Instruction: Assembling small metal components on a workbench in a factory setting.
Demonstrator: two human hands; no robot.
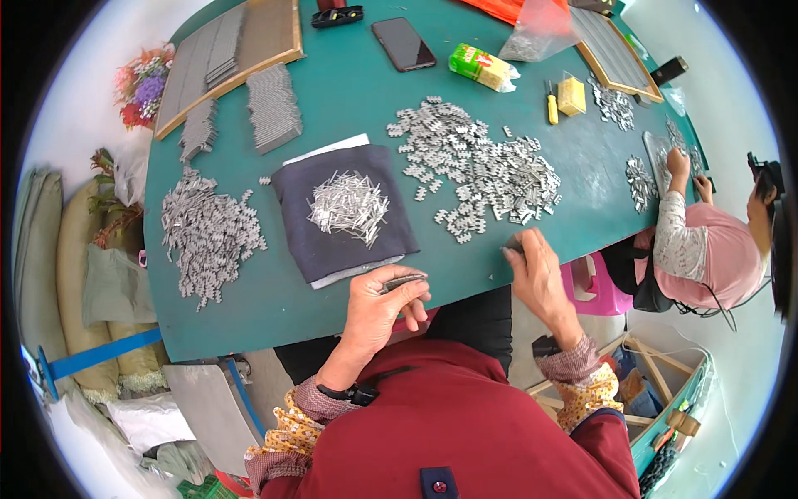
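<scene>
My left hand is closed around a narrow dark-grey strip, perhaps small metal pieces stacked together, just off the table's near edge. Over that edge, to the right, my right hand pinches its thumb and fingers together; what lies between them is too small to make out. Beyond my left hand, a pile of thin silver pins rests on a folded dark cloth. A wide heap of small grey toothed metal pieces spreads past my right hand. Another heap of such pieces lies at the left.
The green table carries wooden-framed trays of stacked pieces, loose stacks, a phone, a green-and-yellow packet, a yellow screwdriver and a yellow block. Another person works at the right end.
</scene>
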